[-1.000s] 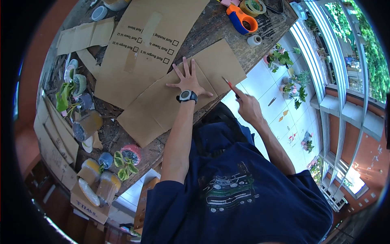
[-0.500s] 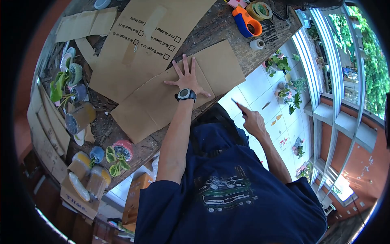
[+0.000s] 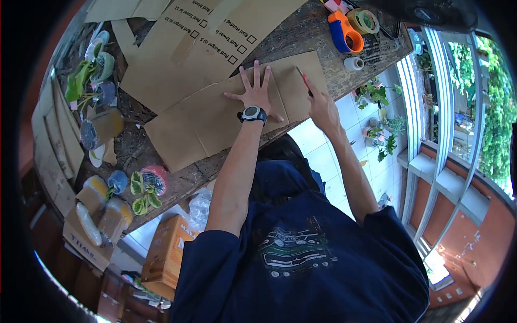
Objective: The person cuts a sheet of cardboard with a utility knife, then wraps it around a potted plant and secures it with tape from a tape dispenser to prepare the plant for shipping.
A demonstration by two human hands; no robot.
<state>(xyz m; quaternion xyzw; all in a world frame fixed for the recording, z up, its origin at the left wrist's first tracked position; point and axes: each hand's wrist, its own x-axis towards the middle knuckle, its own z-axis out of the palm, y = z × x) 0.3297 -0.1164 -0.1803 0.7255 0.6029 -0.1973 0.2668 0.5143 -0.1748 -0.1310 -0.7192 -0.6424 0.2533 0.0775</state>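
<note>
Our right hand (image 3: 323,110) has moved from past the edge of the wooden table (image 3: 296,40) to over the cardboard piece (image 3: 186,129), bringing the red cutter (image 3: 306,82) with it. The piece lies flat on the table, right in front of us. Our right fingers are closed around the cutter; we cannot tell if its tip touches the piece. Our left hand (image 3: 256,97) lies on the piece, fingers spread wide. We should press down firmly, go slowly and keep those fingers away from the tip. Farther out are the printed cardboard (image 3: 161,81) and the orange-and-blue tape holder (image 3: 344,32).
</note>
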